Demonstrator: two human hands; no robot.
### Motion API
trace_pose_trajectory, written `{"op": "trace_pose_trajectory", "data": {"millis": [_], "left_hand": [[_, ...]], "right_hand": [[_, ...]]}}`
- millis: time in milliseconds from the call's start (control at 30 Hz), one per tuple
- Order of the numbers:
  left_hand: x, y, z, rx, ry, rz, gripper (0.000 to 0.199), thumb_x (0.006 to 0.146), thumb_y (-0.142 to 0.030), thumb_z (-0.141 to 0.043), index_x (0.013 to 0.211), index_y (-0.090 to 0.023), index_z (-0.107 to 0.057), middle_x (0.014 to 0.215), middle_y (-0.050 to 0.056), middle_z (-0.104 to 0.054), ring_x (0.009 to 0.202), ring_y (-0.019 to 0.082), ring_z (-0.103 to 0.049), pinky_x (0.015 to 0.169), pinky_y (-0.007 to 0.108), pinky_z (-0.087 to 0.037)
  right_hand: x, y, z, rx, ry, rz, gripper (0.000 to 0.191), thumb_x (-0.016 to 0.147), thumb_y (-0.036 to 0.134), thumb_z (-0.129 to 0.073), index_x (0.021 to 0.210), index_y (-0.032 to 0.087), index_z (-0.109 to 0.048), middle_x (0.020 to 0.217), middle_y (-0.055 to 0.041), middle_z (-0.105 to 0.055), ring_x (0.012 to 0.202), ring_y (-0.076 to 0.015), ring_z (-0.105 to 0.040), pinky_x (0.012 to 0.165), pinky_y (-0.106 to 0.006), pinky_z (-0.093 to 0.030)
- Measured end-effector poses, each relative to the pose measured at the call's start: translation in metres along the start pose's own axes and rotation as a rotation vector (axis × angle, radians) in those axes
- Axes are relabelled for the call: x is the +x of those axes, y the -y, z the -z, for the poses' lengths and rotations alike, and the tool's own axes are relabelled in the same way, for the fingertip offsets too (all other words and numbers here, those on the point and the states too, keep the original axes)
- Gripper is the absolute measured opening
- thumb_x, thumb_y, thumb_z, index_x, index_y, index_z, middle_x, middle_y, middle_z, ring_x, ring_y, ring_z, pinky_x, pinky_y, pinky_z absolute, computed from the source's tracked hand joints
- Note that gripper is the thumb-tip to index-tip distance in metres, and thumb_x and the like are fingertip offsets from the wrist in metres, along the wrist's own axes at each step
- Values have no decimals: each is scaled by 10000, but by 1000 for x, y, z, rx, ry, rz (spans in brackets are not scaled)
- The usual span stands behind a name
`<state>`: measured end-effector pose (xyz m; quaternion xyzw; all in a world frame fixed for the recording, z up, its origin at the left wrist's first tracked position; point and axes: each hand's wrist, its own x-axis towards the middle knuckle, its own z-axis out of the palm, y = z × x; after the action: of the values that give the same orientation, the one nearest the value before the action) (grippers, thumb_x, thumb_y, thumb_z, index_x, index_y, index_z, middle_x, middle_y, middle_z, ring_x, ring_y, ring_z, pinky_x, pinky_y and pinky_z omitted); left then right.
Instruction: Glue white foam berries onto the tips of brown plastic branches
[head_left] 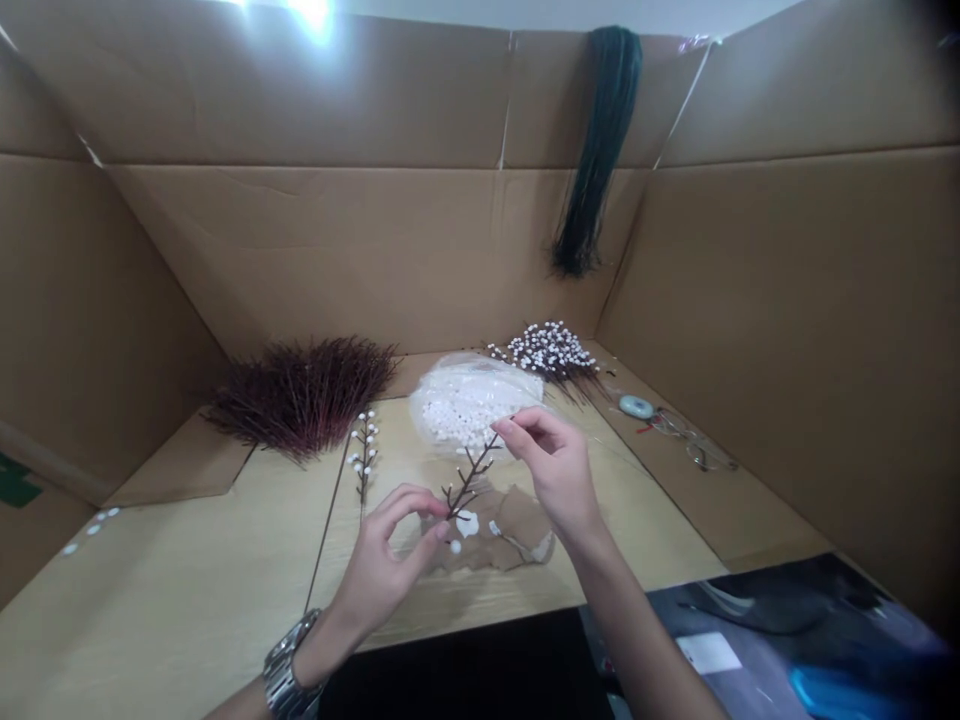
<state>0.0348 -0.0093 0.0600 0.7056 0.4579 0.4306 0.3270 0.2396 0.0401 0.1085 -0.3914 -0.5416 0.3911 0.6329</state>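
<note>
In the head view, a thin, dark brown twig (471, 484) with short, stubby side shoots is held aslant over the worktop (390, 585), between the two hands. Its lower end is pinched by the left hand (397, 535), in a narrow grip of thumb and fingers; its upper tip is pinched just as narrowly by the right hand (555, 468). Beneath it, a crumpled, irregular sheet of brown paper (525, 510) is marked by glossy white patches (467, 523). Behind it, small, round white beads are contained in a filmy, clear plastic bag (457, 400). To the left, a slender sprig (364, 450) is dotted with white balls, near a bristling, reddish-brown heap of bare twigs (307, 395). To the right of the bag, white-tipped stems (551, 350) are piled against smooth, creased cardboard (322, 250), from which a hank of fine, dark green strands (611, 120) is hung
</note>
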Motion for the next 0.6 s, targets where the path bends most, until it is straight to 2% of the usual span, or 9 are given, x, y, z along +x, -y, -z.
{"op": "trace_pose_trajectory", "data": {"millis": [233,367,600], "left_hand": [[13,8,-4,21,-32,-22,93,924,-272,-669,990,-210,-691,1043,64,-702,1035,241,-660,928,348,-500],[19,14,-4,35,-42,-15,76,934,-267,-658,938,-204,-699,995,59,-707,1003,230,-667,909,336,-500],[35,12,-1,31,26,54,89,939,-259,-640,873,-200,-650,947,43,-685,948,213,-654,872,319,-485]], "right_hand": [[14,-2,-5,34,-2,-10,256,822,337,-755,654,189,-630,610,48,-516,620,-106,-471,616,-245,-402],[21,-7,-9,53,19,-9,252,824,328,-756,651,191,-634,615,47,-526,624,-101,-480,612,-236,-401],[40,-22,-15,51,49,-61,226,826,320,-752,672,190,-651,610,53,-526,601,-92,-471,601,-235,-401]]}}
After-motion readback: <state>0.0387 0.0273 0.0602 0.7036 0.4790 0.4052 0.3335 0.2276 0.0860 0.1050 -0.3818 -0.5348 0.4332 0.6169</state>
